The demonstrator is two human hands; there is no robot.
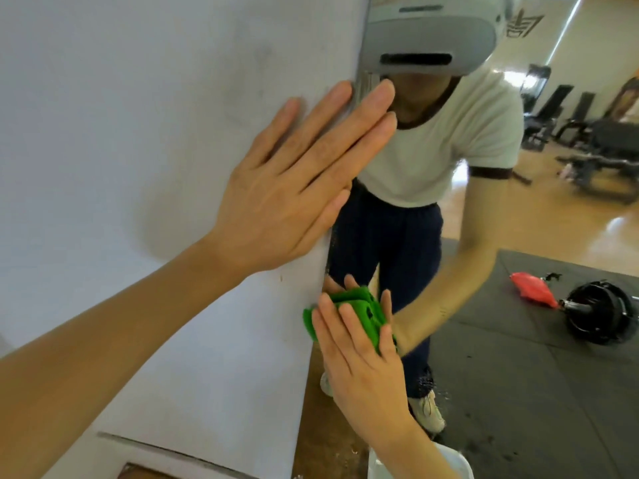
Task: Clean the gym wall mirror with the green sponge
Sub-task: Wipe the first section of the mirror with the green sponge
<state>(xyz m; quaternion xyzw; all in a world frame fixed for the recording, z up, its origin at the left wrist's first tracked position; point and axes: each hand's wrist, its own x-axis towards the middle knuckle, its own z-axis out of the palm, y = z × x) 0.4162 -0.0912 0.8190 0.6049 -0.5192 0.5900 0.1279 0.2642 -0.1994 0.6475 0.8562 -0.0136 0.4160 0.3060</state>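
Room: gym with wood floor, seen mostly as reflection in the mirror (518, 236); a white wall (121, 133) fills the side from 7 to 12 o'clock
Edge: the mirror's left border runs from 12 o'clock down to 6 o'clock, where wall and glass meet
Left hand (297, 188): flat on the wall at the centre, fingers straight and close together, tips lying just over the border; I judge it is there to steady the body while the other arm works
Right hand (359, 344): at 5 o'clock, fingers straight and a little spread, pressing the sponge against the glass
Sponge (349, 309): green, flat on the mirror just beside the border, low down; part of it is under the fingers
Why this hold: open fingers push the whole sponge face on the glass, which suits wiping
Room to move: wide free glass toward 3 o'clock and upward; toward 9 o'clock the border stops the stroke at once
Below: a white container (415, 464) rim at 6 o'clock, near the right wrist, limits strokes downward
Reflection: mat, red bag and a weight plate at 4 o'clock, all well apart from the hands
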